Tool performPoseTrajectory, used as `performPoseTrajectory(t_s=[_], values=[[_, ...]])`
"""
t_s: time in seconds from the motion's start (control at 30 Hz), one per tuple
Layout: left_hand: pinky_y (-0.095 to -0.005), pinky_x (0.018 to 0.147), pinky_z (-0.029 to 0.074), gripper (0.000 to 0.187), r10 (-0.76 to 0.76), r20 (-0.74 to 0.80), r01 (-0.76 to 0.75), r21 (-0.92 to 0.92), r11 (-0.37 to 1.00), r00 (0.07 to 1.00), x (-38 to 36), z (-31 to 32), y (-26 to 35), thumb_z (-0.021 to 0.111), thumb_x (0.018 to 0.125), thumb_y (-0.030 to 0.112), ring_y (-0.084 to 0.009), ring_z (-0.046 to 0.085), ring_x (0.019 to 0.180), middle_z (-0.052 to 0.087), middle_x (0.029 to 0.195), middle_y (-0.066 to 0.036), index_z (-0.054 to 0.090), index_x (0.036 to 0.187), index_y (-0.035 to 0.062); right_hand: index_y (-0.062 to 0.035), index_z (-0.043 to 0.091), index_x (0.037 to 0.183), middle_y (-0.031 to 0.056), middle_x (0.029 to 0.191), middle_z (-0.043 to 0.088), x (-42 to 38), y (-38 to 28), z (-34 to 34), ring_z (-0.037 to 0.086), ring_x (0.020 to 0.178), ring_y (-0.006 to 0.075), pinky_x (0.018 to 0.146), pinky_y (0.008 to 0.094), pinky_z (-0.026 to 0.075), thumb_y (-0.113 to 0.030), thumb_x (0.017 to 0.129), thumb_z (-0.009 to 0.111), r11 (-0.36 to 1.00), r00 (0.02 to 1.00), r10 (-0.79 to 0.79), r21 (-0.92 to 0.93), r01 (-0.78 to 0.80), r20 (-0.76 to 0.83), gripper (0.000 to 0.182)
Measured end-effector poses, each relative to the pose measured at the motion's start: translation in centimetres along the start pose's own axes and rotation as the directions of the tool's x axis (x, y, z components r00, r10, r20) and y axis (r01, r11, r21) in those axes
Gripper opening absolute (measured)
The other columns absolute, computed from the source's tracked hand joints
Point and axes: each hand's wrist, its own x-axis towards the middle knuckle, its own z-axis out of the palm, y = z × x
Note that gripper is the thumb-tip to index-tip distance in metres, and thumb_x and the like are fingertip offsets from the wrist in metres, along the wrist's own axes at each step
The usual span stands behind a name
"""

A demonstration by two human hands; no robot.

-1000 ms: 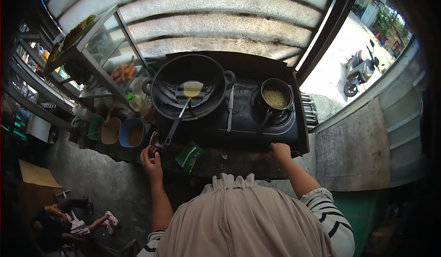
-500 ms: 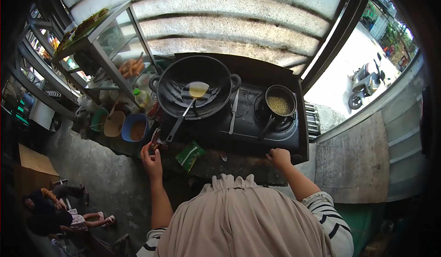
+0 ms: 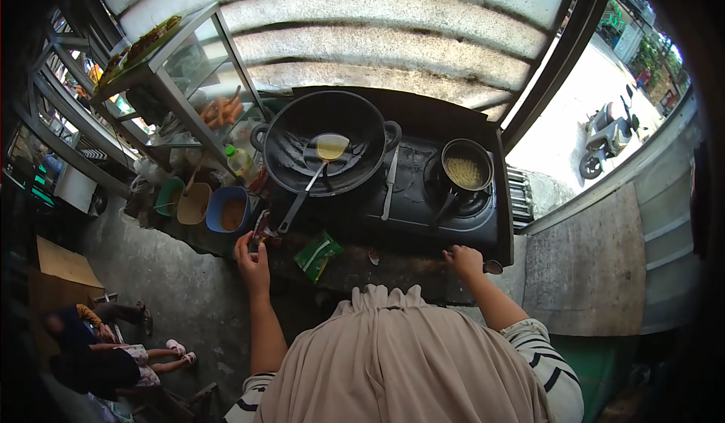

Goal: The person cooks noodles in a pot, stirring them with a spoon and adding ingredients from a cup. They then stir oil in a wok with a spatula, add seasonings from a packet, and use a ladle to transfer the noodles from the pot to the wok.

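Observation:
My left hand (image 3: 254,266) is at the counter's front edge, thumb and fingers apart, beside a dark red packet (image 3: 263,228). No held object shows in it. Closed around the thin handle of a dark spoon (image 3: 492,267), my right hand (image 3: 464,261) is at the stove's front right edge. The spoon's bowl sticks out to the right. A green packet (image 3: 318,257) lies between my hands. Behind it stands a black wok (image 3: 291,140), with a ladle (image 3: 298,210) of yellowish liquid resting in it. A knife (image 3: 390,185) lies right of the wok.
A small pot (image 3: 466,168) of pale yellow food sits on the right burner. Blue (image 3: 217,210), beige (image 3: 193,203) and green (image 3: 168,196) containers stand left, below a glass case (image 3: 185,83). People (image 3: 113,347) are at the lower left; a motorbike (image 3: 608,136) stands outside.
The view has shifted slightly, moving the scene a little to the right. More of the spoon's bowl shows, lower beside my right hand. My left hand remains beside the red packet.

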Motion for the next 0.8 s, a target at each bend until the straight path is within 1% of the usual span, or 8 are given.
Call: performPoseTrajectory(t_s=[0.17,0.4,0.5,0.57,0.6,0.7,0.77,0.8], values=[[-0.0234,0.063,0.044,0.035,-0.011,-0.005,0.011,-0.010,1.000,1.000,0.3,-0.3,-0.1,0.058,0.087,0.009,-0.0102,0.050,0.075,0.045,0.123,-0.009,0.055,0.121,0.0061,-0.0104,0.066,0.075,0.0120,0.072,0.066,0.1,-0.3,-0.1,0.065,0.068,0.0306,0.061,0.0422,0.051,-0.045,0.084,0.056,0.999,0.998,0.040,-0.039,-0.038,0.043,0.037],[-0.0234,0.062,0.044,0.034,-0.013,-0.004,0.013,-0.007,1.000,1.000,0.2,-0.3,0.0,0.059,0.087,0.009,-0.0100,0.050,0.074,0.046,0.123,-0.009,0.055,0.121,0.0069,-0.0102,0.066,0.073,0.0122,0.070,0.065,0.1,-0.2,0.0,0.065,0.066,0.0308,0.060,0.0429,0.051,-0.049,0.082,0.058,0.999,0.999,0.053,0.005,-0.053,0.003,0.040],[-0.0234,0.062,0.045,0.034,-0.015,0.002,0.015,-0.013,1.000,1.000,0.1,-0.2,0.2,0.059,0.087,0.009,-0.0103,0.050,0.075,0.046,0.123,-0.009,0.055,0.121,0.0068,-0.0105,0.067,0.077,0.0108,0.073,0.066,0.1,-0.5,-1.2,0.066,0.069,0.0304,0.062,0.0416,0.051,-0.049,0.084,0.056,0.998,0.996,0.060,0.003,-0.060,0.066,0.041],[-0.0235,0.063,0.045,0.033,-0.012,-0.002,0.012,-0.005,1.000,1.000,0.1,-0.2,0.3,0.059,0.087,0.009,-0.0105,0.051,0.076,0.046,0.123,-0.009,0.056,0.120,0.0065,-0.0108,0.068,0.082,0.0107,0.075,0.067,0.1,-1.5,-3.2,0.066,0.072,0.0301,0.063,0.0413,0.052,-0.054,0.084,0.054,0.996,0.977,0.080,-0.042,-0.073,0.197,0.045],[-0.0235,0.063,0.045,0.033,-0.010,-0.001,0.010,0.003,1.000,1.000,0.1,-0.2,0.3,0.059,0.087,0.009,-0.0108,0.052,0.076,0.046,0.123,-0.010,0.056,0.120,0.0062,-0.0108,0.068,0.082,0.0107,0.075,0.067,0.0,-2.0,-3.8,0.066,0.072,0.0301,0.063,0.0413,0.052,-0.054,0.084,0.054,0.997,0.978,0.077,-0.041,-0.070,0.195,0.045],[-0.0237,0.064,0.046,0.032,-0.002,-0.011,0.002,-0.005,1.000,1.000,0.2,-0.2,-0.2,0.058,0.088,0.010,-0.0113,0.054,0.077,0.047,0.122,-0.010,0.056,0.119,0.0055,-0.0086,0.067,0.088,0.0139,0.080,0.068,0.2,-2.7,-4.4,0.066,0.077,0.0313,0.069,0.0416,0.052,-0.053,0.088,0.049,0.997,0.961,0.070,-0.001,-0.072,0.268,0.048],[-0.0238,0.064,0.046,0.031,-0.015,-0.009,0.015,-0.015,1.000,1.000,0.2,-0.2,-0.3,0.058,0.089,0.011,-0.0116,0.054,0.077,0.048,0.121,-0.011,0.056,0.119,0.0052,-0.0052,0.065,0.093,0.0206,0.093,0.066,0.6,-2.6,-3.7,0.064,0.088,0.0357,0.074,0.0414,0.051,-0.050,0.092,0.044,0.988,0.908,-0.089,0.153,0.028,0.409,0.049],[-0.0240,0.064,0.047,0.030,-0.031,-0.002,0.031,-0.024,0.999,1.000,0.2,-0.3,-0.2,0.057,0.089,0.011,-0.0118,0.055,0.076,0.048,0.121,-0.011,0.056,0.119,0.0050,-0.0019,0.064,0.091,0.0228,0.092,0.065,0.7,-3.6,-5.3,0.063,0.088,0.0373,0.077,0.0408,0.049,-0.040,0.095,0.041,0.965,0.879,-0.171,0.256,0.058,0.445,0.045]])
